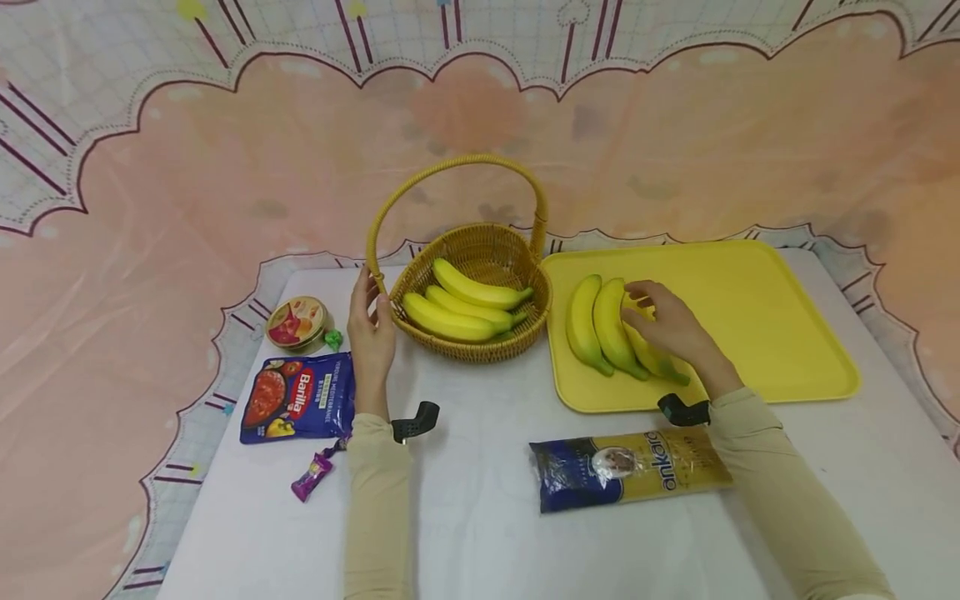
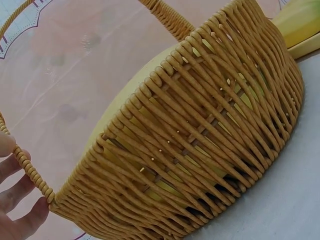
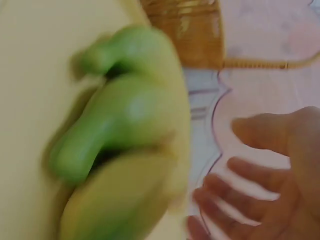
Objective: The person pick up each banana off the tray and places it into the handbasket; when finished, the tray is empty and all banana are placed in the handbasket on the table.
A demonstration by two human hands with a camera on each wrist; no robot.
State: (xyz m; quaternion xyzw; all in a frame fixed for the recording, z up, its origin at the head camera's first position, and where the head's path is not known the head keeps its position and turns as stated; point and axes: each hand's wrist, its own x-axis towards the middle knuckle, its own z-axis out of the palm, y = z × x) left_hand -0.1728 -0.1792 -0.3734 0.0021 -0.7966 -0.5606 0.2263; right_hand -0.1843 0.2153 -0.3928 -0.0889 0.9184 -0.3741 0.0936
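Observation:
A woven yellow basket (image 1: 480, 246) with a tall arched handle stands mid-table and holds three bananas (image 1: 465, 304). My left hand (image 1: 371, 321) is at its left rim. In the left wrist view the thumb and fingers (image 2: 20, 210) pinch the base of the handle (image 2: 30, 170) beside the basket wall (image 2: 200, 130). A bunch of green-tipped bananas (image 1: 600, 325) lies on the yellow tray (image 1: 765, 317). My right hand (image 1: 663, 321) lies over the bunch's right-hand banana. In the blurred right wrist view its fingers (image 3: 240, 185) are spread beside the green stems (image 3: 125, 110), gripping nothing.
Left of the basket are a round tin (image 1: 297, 322), a green sweet (image 1: 333, 339), a blue Barilla pouch (image 1: 300, 398) and a purple sweet (image 1: 313, 475). A blue and yellow pasta bag (image 1: 630, 468) lies in front of the tray. The tray reaches close to the table's right edge.

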